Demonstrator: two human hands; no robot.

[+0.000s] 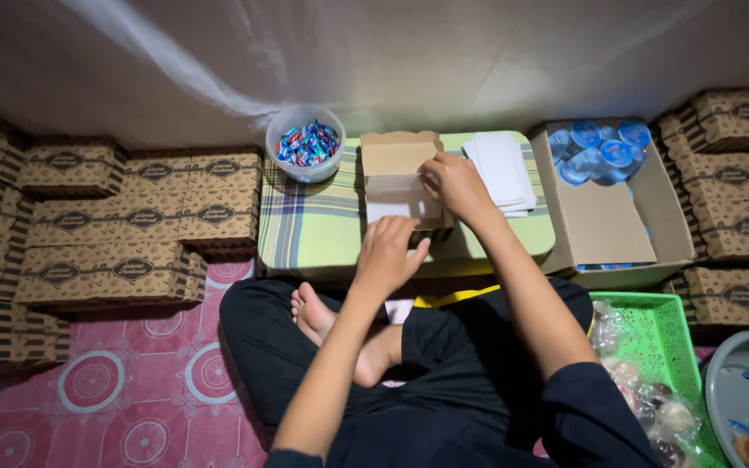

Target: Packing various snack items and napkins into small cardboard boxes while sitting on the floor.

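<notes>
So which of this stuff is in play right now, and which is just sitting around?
In play: open cardboard box, white paper liner, left hand, right hand.
Sitting around: candy tub, napkin stack, water cups, stacked boxes, green basket.

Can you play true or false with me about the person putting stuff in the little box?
1. Both hands, left hand and right hand, are at the open brown box. True.
2. The round tub holds bananas. False: it holds small wrapped sweets.
3. A stack of white paper lies right of the open box. True.
4. The big carton is full of red balls. False: it holds blue-lidded cups.
5. Piles of closed patterned boxes sit on the left. True.
</notes>
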